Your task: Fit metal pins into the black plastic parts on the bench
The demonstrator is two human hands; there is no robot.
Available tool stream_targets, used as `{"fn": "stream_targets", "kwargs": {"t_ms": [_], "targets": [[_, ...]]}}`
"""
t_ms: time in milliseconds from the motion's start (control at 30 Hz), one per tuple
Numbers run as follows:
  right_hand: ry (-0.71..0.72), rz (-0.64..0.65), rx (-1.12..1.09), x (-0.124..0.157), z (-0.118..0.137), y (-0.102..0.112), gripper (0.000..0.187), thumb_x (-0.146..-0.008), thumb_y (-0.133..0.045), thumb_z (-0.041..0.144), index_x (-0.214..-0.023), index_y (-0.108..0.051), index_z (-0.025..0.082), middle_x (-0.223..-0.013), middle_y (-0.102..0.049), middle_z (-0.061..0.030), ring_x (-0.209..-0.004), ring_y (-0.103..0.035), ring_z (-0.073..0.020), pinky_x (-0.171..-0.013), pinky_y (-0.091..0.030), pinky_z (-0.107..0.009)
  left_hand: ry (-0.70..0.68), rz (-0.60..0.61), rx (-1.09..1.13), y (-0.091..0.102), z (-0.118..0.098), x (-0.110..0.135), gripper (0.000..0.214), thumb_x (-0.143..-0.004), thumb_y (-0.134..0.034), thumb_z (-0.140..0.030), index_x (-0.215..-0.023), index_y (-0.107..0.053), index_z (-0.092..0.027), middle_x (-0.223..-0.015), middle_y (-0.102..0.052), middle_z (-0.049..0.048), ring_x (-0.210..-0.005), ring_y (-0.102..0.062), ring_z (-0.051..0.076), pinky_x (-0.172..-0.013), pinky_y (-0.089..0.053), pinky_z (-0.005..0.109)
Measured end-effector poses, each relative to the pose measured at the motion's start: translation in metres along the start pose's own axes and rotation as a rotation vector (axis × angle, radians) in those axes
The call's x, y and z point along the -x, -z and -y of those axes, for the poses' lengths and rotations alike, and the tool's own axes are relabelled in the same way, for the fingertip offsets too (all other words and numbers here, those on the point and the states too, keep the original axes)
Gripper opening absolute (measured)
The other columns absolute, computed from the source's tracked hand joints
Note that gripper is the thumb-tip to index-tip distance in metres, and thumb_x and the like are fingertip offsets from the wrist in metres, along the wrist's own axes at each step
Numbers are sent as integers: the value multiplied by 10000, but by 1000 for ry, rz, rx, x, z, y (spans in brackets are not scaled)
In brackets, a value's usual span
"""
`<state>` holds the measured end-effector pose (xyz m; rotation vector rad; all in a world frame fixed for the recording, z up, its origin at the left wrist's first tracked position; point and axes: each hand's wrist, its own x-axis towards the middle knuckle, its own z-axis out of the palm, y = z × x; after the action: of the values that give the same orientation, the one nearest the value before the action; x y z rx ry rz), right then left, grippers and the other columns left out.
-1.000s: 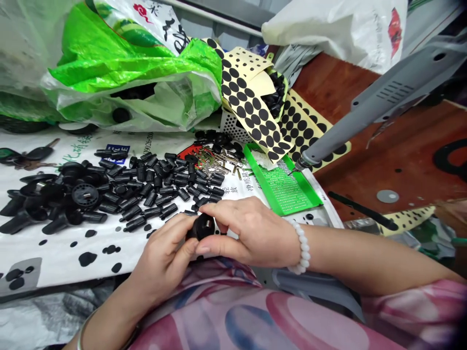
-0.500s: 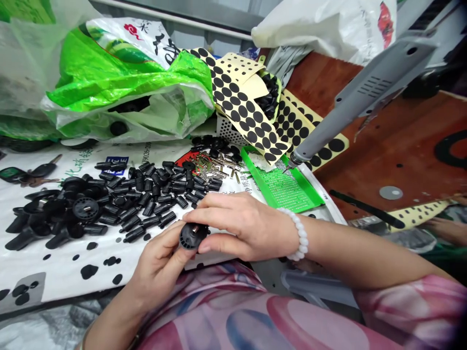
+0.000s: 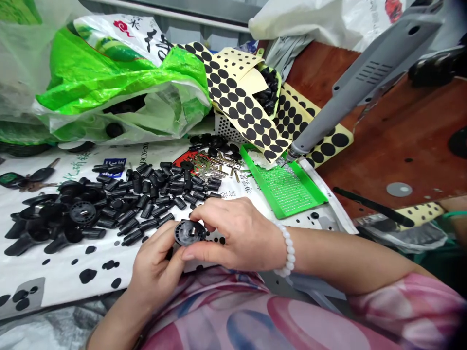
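While both clamp it: black wheel [image 3: 188, 232] between left hand [image 3: 156, 265] and right hand [image 3: 233, 236], ribbed face tilted upward toward the camera.

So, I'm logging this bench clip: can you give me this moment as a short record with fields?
left hand: holds black round part
right hand: fingers on the same part
nearby: pile of black cylinders, metal pins
right of pile: green tray
above tray: grey tool tip
behind: dotted sticker sheets, green bag
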<state>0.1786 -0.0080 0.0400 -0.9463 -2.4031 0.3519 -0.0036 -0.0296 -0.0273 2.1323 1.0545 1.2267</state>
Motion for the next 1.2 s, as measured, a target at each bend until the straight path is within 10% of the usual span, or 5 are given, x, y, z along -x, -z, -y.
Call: {"fn": "stream_targets", "kwargs": {"t_ms": [467,800,1200], "targets": [[40,-31,-159,10,-17,-21,351,-902,-529,325,-1164,-597,101,-822,-614,-63,-678,-562,-128,-610,-461,-222,79,-104,-189,-5,3,4,182,-824,-583,-146,-991,-622,-207,-843,-616,-25,-739,-597,90,-660,-454,155],[-6,-191,-498,7,-16,-15,537,-788,-687,319,-1261,-495,153,-824,-572,-11,-569,-478,-75,-561,-468,-209,294,-205,76,-11,-1,-3,83,-803,-627,-197,-866,-665,-236,-810,-665,-31,-696,-616,113,-653,-498,203],[-403,-399,-914,15,-1,-57,158,-739,-678,198,-893,-648,188,-865,-591,-20,-798,-564,-126,-729,-480,-258,76,-283,-303,-22,6,1,424,-742,-608,-160,-1156,-535,-221,-1008,-702,12,-812,-691,152,-732,-537,202]]}}
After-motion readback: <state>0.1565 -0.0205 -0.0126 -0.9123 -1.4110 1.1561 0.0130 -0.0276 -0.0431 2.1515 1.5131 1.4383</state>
